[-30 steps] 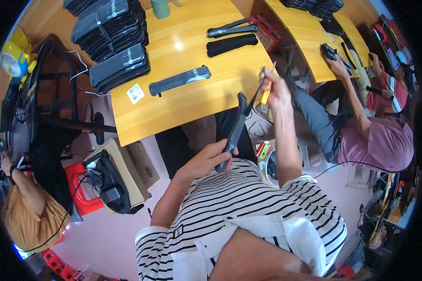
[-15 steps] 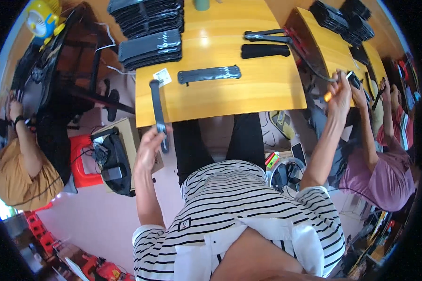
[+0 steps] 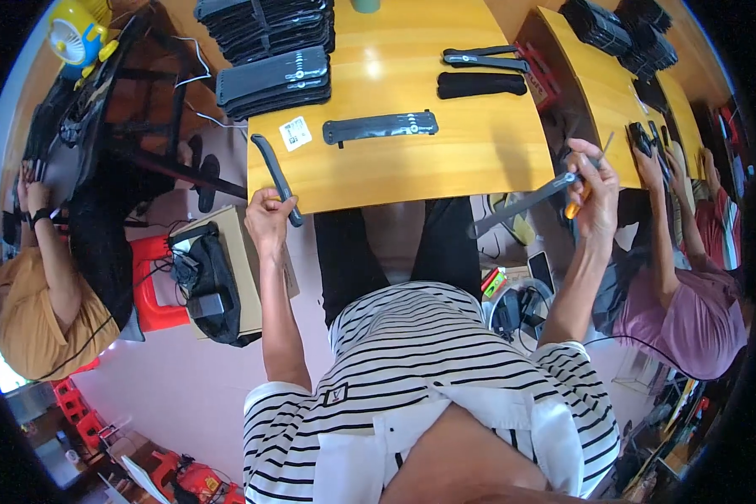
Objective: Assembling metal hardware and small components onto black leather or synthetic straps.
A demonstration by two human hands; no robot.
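Note:
At the table's front left corner, my left hand (image 3: 269, 217) is closed round the lower part of a long, narrow black strap (image 3: 278, 172), whose upper end rests over the wooden table (image 3: 378, 181). Off the right front corner, my right hand (image 3: 595, 189) grips another black strap (image 3: 525, 202), which slants down to the left, slightly blurred. The same hand also holds a thin tool with an orange handle (image 3: 573, 210); its slim shaft sticks up past the fingers, and its exact kind is unclear. A flat black strip with pale print (image 3: 382, 128) lies mid-table, beside a white label (image 3: 295, 133).
Stacks of black strips (image 3: 273, 82) stand at the back left. Two more black pieces (image 3: 481, 84) lie at the back right. A box with a black bag (image 3: 212, 286) is on the floor at left. Co-workers sit on both sides, one in a purple shirt (image 3: 679, 323).
My right hand's strap has swung from pointing up and left to slanting down and left. My left hand has moved slightly down its strap, which now leans more to the left.

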